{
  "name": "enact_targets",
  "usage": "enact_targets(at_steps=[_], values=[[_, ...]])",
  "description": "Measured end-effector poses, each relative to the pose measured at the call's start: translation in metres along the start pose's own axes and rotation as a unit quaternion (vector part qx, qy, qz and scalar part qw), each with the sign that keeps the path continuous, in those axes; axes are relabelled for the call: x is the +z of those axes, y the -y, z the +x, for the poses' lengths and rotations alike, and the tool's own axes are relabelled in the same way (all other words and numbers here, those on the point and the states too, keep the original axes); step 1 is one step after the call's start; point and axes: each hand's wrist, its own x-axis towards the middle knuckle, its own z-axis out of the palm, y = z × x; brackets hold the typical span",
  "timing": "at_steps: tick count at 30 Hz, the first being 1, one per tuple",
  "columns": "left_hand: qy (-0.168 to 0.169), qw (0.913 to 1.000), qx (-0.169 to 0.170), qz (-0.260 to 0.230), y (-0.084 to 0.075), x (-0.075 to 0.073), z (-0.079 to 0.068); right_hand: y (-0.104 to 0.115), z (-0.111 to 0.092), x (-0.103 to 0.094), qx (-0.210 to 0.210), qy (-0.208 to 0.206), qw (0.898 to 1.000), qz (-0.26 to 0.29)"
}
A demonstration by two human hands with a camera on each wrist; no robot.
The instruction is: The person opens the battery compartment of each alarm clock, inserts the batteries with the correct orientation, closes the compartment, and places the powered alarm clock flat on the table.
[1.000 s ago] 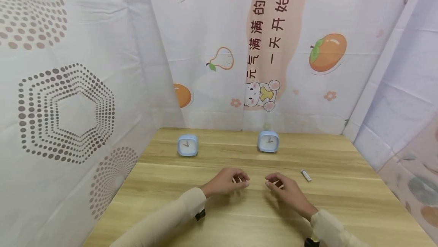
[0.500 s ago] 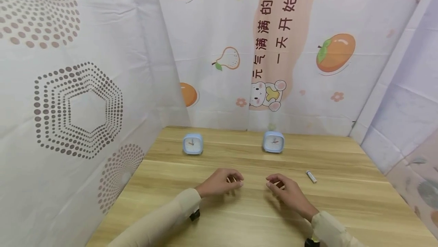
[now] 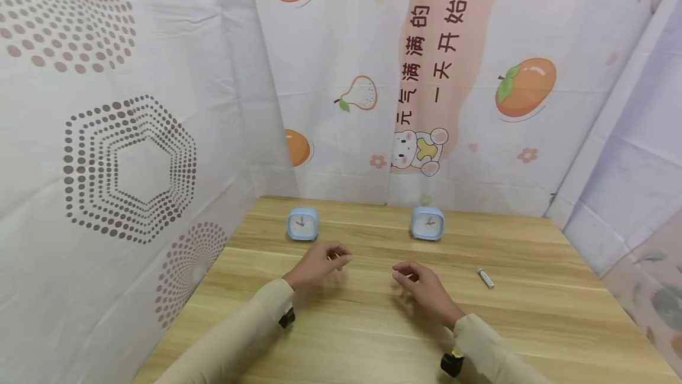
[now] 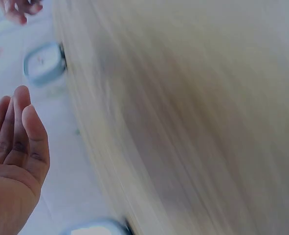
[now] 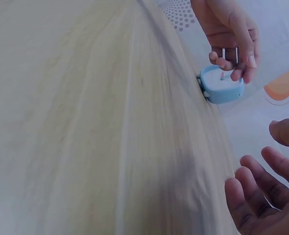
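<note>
Two light-blue alarm clocks stand upright toward the back of the table: the left clock (image 3: pixel 302 224) and the right clock (image 3: pixel 427 223). My left hand (image 3: pixel 318 264) hovers over the wood in front of the left clock, with loosely bent fingers and nothing held. My right hand (image 3: pixel 425 290), likewise holding nothing, hangs in front of the right clock, fingertips pointing left. To its right lies a small white cylinder (image 3: pixel 486 278) that looks like a battery. In the right wrist view, the left hand (image 5: pixel 232 41) partly covers a blue clock (image 5: pixel 222 90) behind it.
The wooden table (image 3: pixel 341 336) has curtains close around it. A patterned white curtain (image 3: pixel 224 135) hangs on the left, and a fruit-print curtain (image 3: pixel 330 159) runs along the back edge. Another pale curtain (image 3: pixel 629 194) closes off the right side.
My left hand has moved left and forward, closer to the left clock. The right hand has also shifted left. The head view has turned slightly left; clocks and white cylinder stay in place.
</note>
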Motion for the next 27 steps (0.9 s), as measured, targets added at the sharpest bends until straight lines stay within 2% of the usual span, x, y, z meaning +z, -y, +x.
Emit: enact_targets(at_steps=[6,15,20,27], values=[[-0.063,0.9972,-0.035,-0.020,0.022,-0.032,-0.007,0.006,0.017,0.015,-0.001,0.023,0.999,0.022],[-0.133,0.9890,-0.057,-0.029,0.036,-0.070,-0.017,0.008,0.043,0.025,0.013,0.017,0.998,0.065],[-0.172,0.9799,-0.092,-0.039,0.048,-0.085,-0.019,0.010,0.055,0.036,0.006,0.021,0.996,0.084],[-0.219,0.9610,-0.160,-0.054,0.070,-0.106,-0.022,0.015,0.072,0.056,-0.001,0.025,0.994,0.109]])
